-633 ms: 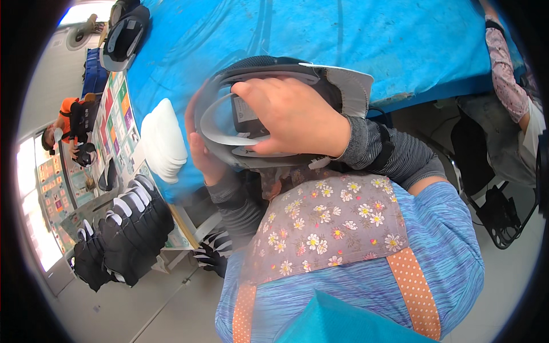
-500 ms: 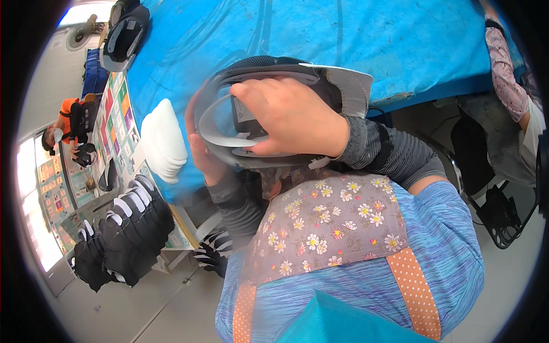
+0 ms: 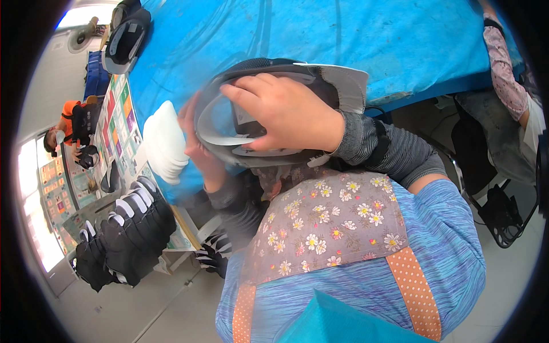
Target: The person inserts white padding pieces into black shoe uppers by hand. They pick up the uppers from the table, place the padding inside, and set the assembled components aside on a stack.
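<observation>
Before me, a dark cap (image 3: 257,66) with a mesh panel is turned so its inside shows. Its stiff pale brim (image 3: 353,88) points right. Inside the crown, on the left, lies a curved whitish translucent liner (image 3: 220,139). My right hand (image 3: 294,111) reaches into the cap, with thumb and fingers curled at the liner's edge. Around the cap's left end my left hand (image 3: 201,157) is closed, partly smeared and with some fingertips hidden behind the cap. Left of that hand rests a stack of white shaped liners (image 3: 164,143).
A blue-covered table (image 3: 389,40) lies beyond the cap. Another upturned cap (image 3: 124,43) sits at its far left. Nested black caps (image 3: 128,240) stand at the left. One person in orange (image 3: 74,117) works there; another person's sleeve (image 3: 503,63) shows at the right.
My right hand has shifted slightly left inside the cap, and its fingers have spread a little. My left hand has slid slightly outward on the cap's left side.
</observation>
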Motion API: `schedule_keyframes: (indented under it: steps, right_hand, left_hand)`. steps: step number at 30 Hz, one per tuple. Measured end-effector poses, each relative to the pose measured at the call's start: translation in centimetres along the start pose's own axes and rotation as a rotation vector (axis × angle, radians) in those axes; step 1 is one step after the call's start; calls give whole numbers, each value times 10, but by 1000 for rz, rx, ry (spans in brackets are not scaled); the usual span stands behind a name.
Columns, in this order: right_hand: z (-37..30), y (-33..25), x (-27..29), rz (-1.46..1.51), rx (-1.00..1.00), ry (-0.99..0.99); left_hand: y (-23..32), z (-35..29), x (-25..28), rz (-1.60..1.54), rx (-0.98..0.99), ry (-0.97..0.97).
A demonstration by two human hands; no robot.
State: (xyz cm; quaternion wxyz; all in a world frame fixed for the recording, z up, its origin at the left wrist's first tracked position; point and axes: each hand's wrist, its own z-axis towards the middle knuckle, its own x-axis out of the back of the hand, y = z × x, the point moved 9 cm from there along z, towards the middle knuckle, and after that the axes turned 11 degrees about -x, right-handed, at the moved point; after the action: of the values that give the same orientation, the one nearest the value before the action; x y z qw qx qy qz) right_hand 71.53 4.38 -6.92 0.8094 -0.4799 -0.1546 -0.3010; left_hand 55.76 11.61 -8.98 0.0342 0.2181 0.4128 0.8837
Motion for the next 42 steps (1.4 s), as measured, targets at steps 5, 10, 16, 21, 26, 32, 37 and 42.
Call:
schedule_keyframes:
  steps: [5, 10, 16, 21, 26, 32, 37, 42]
  right_hand:
    - [0, 1, -1, -25, 13, 14]
    - [1, -3, -6, -12, 31, 8]
    - [2, -3, -11, 52, 42, -9]
    - [2, -5, -12, 43, 62, -27]
    - [2, -5, -16, 57, 37, -101]
    - [4, -6, -13, 30, 73, -60]
    - [6, -7, -14, 48, 66, -65]
    - [9, -7, -13, 58, 68, -63]
  left_hand:
    - [41, 19, 10, 306, -50, -161]
    - [65, 29, 12, 596, -23, -142]
    - [68, 32, 5, 811, 46, -158]
    - [67, 33, 2, 934, 102, -181]
    - [61, 32, 4, 944, 134, -183]
    - [56, 32, 3, 950, 124, -199]
    - [64, 37, -8, 964, 0, -212]
    - [55, 39, -8, 973, 62, -231]
